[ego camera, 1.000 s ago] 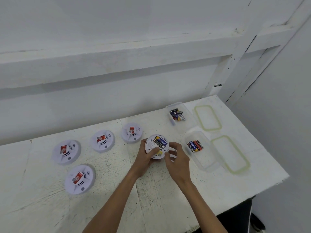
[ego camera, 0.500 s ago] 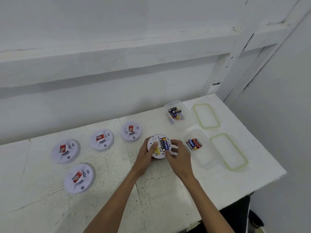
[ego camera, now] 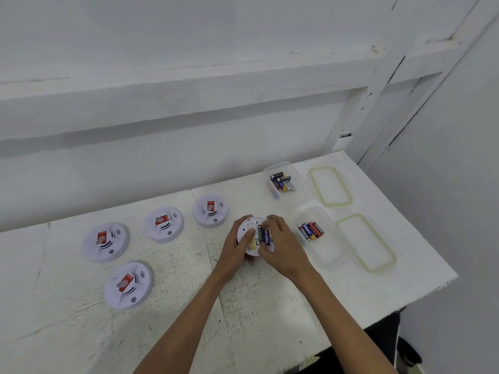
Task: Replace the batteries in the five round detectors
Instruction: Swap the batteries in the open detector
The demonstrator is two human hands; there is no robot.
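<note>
Left hand (ego camera: pixel 234 256) gripped the upturned detector (ego camera: pixel 249 228) by its left rim, thumb across its back. Right hand (ego camera: pixel 285 245) curled its fingertips onto the blue battery (ego camera: pixel 266 237) seated in it, mid-table (ego camera: pixel 189 306). Four other detectors (ego camera: pixel 129 284) lay to the left, battery tubs (ego camera: pixel 325 256) just right.

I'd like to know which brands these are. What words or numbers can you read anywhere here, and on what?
"PKCELL": blue battery in the upturned detector.
"EVEREADY": red-and-black batteries in the near clear container.
"EVEREADY": black battery in the far clear container, faint.
Red stickers on the four face-up detectors: too small to read.
White label on the upturned detector: blurred, unreadable.
</note>
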